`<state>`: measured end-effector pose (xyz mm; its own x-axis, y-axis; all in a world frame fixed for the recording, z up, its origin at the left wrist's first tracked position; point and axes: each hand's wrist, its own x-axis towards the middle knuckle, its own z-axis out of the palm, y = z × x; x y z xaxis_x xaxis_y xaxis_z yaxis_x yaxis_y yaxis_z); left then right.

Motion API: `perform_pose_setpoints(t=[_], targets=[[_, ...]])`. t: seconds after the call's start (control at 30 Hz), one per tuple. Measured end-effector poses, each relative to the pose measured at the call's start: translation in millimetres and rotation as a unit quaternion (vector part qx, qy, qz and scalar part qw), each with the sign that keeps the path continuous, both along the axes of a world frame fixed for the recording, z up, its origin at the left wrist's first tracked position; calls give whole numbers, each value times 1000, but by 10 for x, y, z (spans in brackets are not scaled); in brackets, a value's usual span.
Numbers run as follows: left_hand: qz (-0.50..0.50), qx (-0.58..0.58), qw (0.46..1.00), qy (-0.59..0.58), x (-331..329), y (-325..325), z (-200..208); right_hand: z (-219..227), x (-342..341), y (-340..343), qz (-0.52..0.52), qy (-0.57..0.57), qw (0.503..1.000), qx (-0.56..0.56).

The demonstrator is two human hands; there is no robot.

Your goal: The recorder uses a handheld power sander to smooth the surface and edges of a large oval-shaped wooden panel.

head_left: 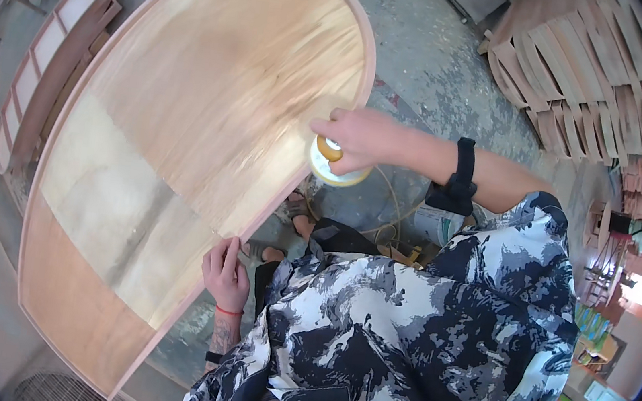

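A large wooden panel (219,49) with one rounded end and a raised rim stretches across the left and middle. Part of its face is paler, with a dark smudge. My right hand (358,136) is closed around a round yellow-and-white sander (340,177) by the panel's near edge; the sander's underside is hidden, so I cannot tell how it meets the rim. Lower down, my left hand (226,276) grips that same edge with bent fingers, a red string round its wrist.
Curved wooden pieces (582,64) are piled at the far right. To the left stands a curved wooden frame (48,59) with pale panels. A thin hose or cord (400,203) loops over the floor near a bucket (438,224). A wire fan guard (60,393) shows at the lower left.
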<state>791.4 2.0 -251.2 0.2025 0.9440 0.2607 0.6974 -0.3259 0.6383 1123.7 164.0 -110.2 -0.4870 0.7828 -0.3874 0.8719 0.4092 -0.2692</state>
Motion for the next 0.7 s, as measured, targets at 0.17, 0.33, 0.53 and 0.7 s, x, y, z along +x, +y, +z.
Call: perform_pose_setpoints(t=[0.17,0.33,0.53,0.7], targets=[[-2,4,1000,1,-42,-18,-88,1,244,351,-43,-61,997,5],[12,4,1000,-1,-83,-59,-146,48,166,508,15,-62,998,-13],[19,-7,1000,-13,-81,-97,-136,90,-101,584,60,-78,991,-90],[16,-4,999,-29,-26,-117,-131,-125,140,641,86,-31,995,-43]])
